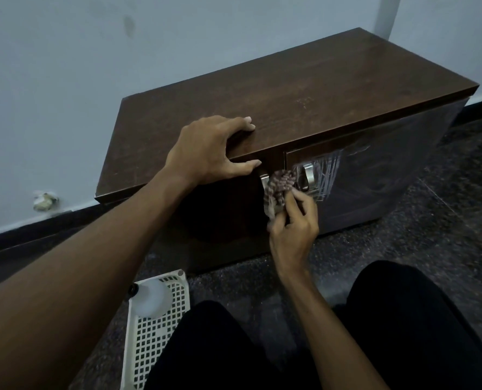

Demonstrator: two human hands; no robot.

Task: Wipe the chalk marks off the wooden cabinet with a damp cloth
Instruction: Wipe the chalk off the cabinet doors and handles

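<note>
Black-clad knees (403, 319), right grip (293, 220) pinching ribbed cloth (280, 182), left grip (206, 152) clasping wooden cabinet (304, 88) edge

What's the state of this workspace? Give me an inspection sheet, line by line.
Surface: cabinet top is dark wood, faintly scuffed.
Job's things: white chalk marks scribbled on the right door around its metal handle; the striped cloth is bunched against the front, just left of them.
Clutter: white perforated basket on the floor, holding a translucent bottle; crumpled scrap by the wall.
Grippers: left hand grips the cabinet's top front edge; right hand pinches the cloth.
Cables: nothing seen.
Surroundings: pale wall, white pipe, dark speckled floor.
</note>
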